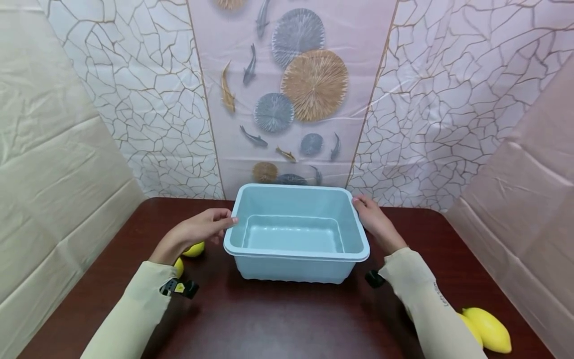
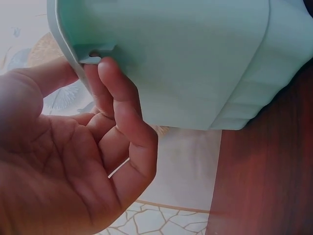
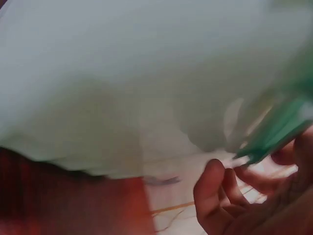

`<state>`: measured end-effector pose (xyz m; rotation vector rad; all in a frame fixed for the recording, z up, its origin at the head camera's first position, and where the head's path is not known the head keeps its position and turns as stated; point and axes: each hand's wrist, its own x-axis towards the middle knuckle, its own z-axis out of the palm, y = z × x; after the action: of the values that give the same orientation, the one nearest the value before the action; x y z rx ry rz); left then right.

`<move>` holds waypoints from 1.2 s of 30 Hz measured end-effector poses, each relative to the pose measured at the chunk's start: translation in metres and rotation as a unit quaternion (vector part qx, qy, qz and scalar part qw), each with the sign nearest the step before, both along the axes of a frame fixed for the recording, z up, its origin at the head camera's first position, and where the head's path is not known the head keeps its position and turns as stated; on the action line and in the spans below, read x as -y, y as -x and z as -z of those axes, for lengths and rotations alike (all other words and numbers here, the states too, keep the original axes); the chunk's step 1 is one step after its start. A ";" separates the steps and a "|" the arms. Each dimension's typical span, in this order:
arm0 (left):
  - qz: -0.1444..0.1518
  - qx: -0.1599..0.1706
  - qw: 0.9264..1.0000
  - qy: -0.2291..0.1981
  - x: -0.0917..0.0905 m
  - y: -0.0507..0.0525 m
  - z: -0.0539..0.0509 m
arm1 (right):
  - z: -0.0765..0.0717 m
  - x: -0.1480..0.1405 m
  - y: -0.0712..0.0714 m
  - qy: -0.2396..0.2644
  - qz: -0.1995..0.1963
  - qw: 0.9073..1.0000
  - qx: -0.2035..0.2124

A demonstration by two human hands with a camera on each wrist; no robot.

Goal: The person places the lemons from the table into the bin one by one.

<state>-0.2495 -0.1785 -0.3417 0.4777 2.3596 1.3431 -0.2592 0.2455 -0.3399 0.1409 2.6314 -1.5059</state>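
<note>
A pale blue rectangular plastic basin [image 1: 296, 268] sits in the middle of the head view, its inside bare. At its left end my left hand [image 1: 202, 229] grips the rim, thumb on top. The left wrist view shows the curled fingers [image 2: 127, 105] tucked under that rim, against the basin's outer wall [image 2: 195, 58]. My right hand [image 1: 375, 222] holds the opposite rim towards the far right corner. Blur covers much of the right wrist view, where bent fingers [image 3: 208, 188] meet the rim's underside. Whether the basin touches the table I cannot tell.
Yellow lemons [image 1: 195, 250] lie behind my left forearm, partly hidden. More lemon-shaped yellow fruit [image 1: 491, 330] is beside my right sleeve. The dark red-brown table [image 1: 287, 319] ends at a patterned cloth backdrop [image 1: 166, 99], with beige cloth [image 1: 515, 179] on both sides.
</note>
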 end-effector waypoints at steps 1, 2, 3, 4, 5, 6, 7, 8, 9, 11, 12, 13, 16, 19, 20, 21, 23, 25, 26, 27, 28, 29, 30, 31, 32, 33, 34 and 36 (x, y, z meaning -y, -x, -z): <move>0.000 0.000 1.000 -0.002 0.000 0.000 0.000 | 0.002 -0.001 0.002 0.010 -0.003 1.000 0.007; -0.002 0.001 1.000 -0.003 0.000 -0.001 0.000 | 0.004 -0.002 0.003 0.015 -0.006 1.000 0.010; -0.003 0.000 1.000 -0.004 -0.001 -0.001 0.000 | 0.006 -0.004 0.004 0.020 -0.007 1.000 0.016; -0.005 -0.001 1.000 -0.003 -0.001 -0.002 0.000 | 0.007 -0.004 0.005 0.021 -0.007 1.000 0.015; -0.008 -0.002 1.000 -0.003 -0.001 -0.002 0.001 | 0.008 -0.004 0.006 0.021 -0.005 1.000 0.012; -0.011 -0.003 1.000 -0.002 0.000 -0.003 0.001 | 0.008 -0.004 0.006 0.019 -0.002 1.000 0.007; -0.014 -0.006 1.000 -0.001 0.000 -0.004 0.001 | 0.007 -0.004 0.006 0.013 0.001 1.000 0.000; -0.016 -0.008 1.000 0.000 0.000 -0.004 0.001 | 0.007 -0.003 0.006 0.010 0.005 1.000 -0.004; -0.018 -0.011 1.000 0.001 0.000 -0.005 0.002 | 0.006 -0.002 0.005 0.008 0.007 1.000 -0.007; -0.021 -0.014 1.000 0.001 0.001 -0.007 0.003 | 0.006 -0.001 0.004 0.004 0.006 1.000 -0.012; -0.023 -0.014 1.000 0.002 0.001 -0.008 0.004 | 0.006 -0.001 0.002 0.001 0.005 1.000 -0.013; -0.023 -0.017 1.000 0.002 0.001 -0.009 0.004 | 0.007 -0.001 0.001 0.000 0.005 1.000 -0.013; -0.030 -0.029 0.999 0.008 0.001 -0.011 0.005 | 0.010 -0.002 -0.001 -0.005 0.007 1.000 -0.021; -0.041 -0.053 0.998 0.019 0.000 -0.012 0.006 | 0.012 -0.004 -0.001 -0.001 0.014 0.999 -0.029; -0.050 -0.061 0.997 0.024 0.000 -0.013 0.006 | 0.013 -0.004 0.000 0.007 0.014 0.999 -0.030; -0.056 -0.071 0.995 0.029 0.000 -0.014 0.005 | 0.013 -0.005 0.001 0.015 0.013 0.999 -0.028; -0.071 -0.090 0.993 0.039 -0.001 -0.015 0.005 | 0.014 -0.006 0.003 0.034 0.012 0.999 -0.018; -0.083 -0.112 0.989 0.052 0.000 -0.016 0.004 | 0.015 -0.005 0.005 0.049 0.014 0.999 -0.011; -0.088 -0.123 0.987 0.062 0.000 -0.017 0.004 | 0.015 -0.004 0.006 0.055 0.016 0.998 -0.009; -0.089 -0.133 0.985 0.070 0.001 -0.018 0.003 | 0.015 -0.003 0.006 0.054 0.021 0.998 -0.009; -0.088 -0.143 0.983 0.076 0.002 -0.018 0.002 | 0.015 -0.001 0.006 0.056 0.027 0.998 -0.012; -0.087 -0.151 0.981 0.082 0.003 -0.019 0.002 | 0.016 0.000 0.006 0.055 0.033 0.998 -0.017; -0.086 -0.158 0.980 0.088 0.004 -0.019 0.001 | 0.016 0.001 0.005 0.054 0.038 0.998 -0.022; -0.085 -0.165 0.978 0.092 0.005 -0.020 0.000 | 0.017 0.002 0.005 0.053 0.040 0.997 -0.025; -0.083 -0.170 0.977 0.096 0.006 -0.020 -0.001 | 0.017 0.002 0.005 0.055 0.043 0.997 -0.027; -0.083 -0.174 0.976 0.098 0.007 -0.021 -0.002 | 0.018 0.003 0.004 0.056 0.044 0.997 -0.029; -0.083 -0.177 0.976 0.099 0.009 -0.021 -0.002 | 0.019 0.002 0.004 0.058 0.046 0.997 -0.028; -0.082 -0.181 0.975 0.101 0.010 -0.021 -0.002 | 0.020 0.001 0.003 0.060 0.049 0.997 -0.026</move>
<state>-0.2290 -0.1888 -0.3398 0.5138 2.8548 1.1425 -0.2619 0.2446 -0.3597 0.2257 2.5988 -1.7162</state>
